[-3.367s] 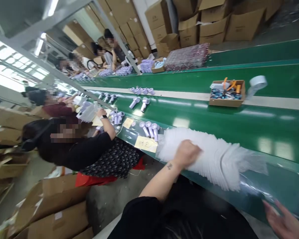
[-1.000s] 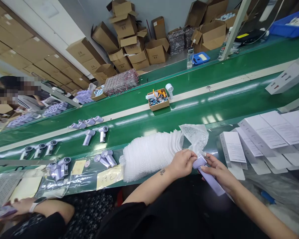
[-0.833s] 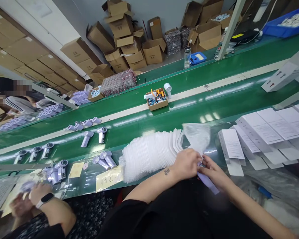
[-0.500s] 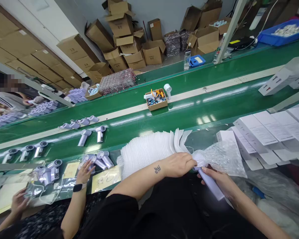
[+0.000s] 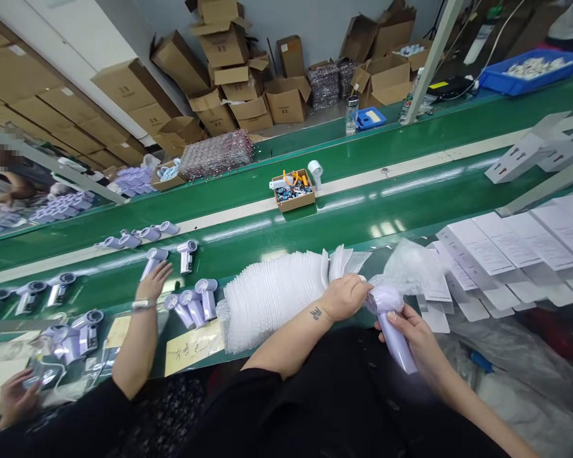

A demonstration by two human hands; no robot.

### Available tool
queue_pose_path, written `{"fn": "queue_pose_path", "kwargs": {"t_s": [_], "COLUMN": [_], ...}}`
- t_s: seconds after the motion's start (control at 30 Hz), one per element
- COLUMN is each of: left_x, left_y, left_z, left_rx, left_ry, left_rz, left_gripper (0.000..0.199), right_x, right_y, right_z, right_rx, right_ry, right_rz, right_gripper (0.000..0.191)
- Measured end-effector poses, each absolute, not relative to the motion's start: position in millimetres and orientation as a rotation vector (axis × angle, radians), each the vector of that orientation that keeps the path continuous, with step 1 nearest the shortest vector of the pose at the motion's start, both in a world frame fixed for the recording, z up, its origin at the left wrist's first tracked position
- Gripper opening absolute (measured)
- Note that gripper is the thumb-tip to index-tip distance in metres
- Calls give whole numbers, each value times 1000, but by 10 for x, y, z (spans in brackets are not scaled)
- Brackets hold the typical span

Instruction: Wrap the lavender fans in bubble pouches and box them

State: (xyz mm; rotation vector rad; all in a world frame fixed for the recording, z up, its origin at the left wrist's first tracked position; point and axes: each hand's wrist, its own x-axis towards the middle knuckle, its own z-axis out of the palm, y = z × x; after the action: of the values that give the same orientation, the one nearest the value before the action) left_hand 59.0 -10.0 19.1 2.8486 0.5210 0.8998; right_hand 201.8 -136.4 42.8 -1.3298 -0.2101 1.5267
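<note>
A lavender hair dryer (image 5: 397, 343) tilts in front of me, its head up and its handle pointing down toward my body. My right hand (image 5: 413, 331) wraps round the handle just below the head. A clear bubble-wrap bag (image 5: 415, 266) lies at the dryer's head and spreads out to the upper right. At the head's left side, the fingers of my left hand (image 5: 347, 299) are closed on the bag's edge, though the pinch itself is partly hidden. Beside my left forearm stands a long row of stacked white foam sleeves (image 5: 277, 292).
White boxes (image 5: 501, 245) line the right side. A co-worker's hand (image 5: 155, 281) reaches to a hair dryer on the green conveyor (image 5: 248, 232); their other hand (image 5: 19, 394) is lower left. More dryers (image 5: 191, 305) stand near a yellow note (image 5: 193, 348). A small parts box (image 5: 293, 198) sits mid-belt.
The bubble-wrap bag has shifted up and bunched, and the dryer's head shows more plainly. A co-worker's hand has moved from the near dryers up to one on the conveyor.
</note>
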Motion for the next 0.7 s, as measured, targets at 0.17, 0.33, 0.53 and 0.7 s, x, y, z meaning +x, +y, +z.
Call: {"fn": "queue_pose_path", "kwargs": {"t_s": [0.17, 0.33, 0.53, 0.7], "left_x": [569, 703, 948, 1128], "left_y": [-299, -431, -565, -396], "left_z": [-20, 42, 266, 461], "left_rx": [2859, 2809, 2538, 2158], "left_ry": [576, 512, 499, 651], "left_rz": [898, 544, 96, -26], "left_gripper": [17, 19, 23, 43], "right_x": [2028, 2125, 2175, 2347], "right_y": [-1388, -1413, -1408, -1582], "right_z": [477, 453, 314, 244], "right_rx": [-1426, -1515, -1666, -1894], "right_ry": [-117, -18, -104, -507], "right_rz": [1404, 1389, 1302, 1468], "right_gripper": [54, 49, 26, 21]}}
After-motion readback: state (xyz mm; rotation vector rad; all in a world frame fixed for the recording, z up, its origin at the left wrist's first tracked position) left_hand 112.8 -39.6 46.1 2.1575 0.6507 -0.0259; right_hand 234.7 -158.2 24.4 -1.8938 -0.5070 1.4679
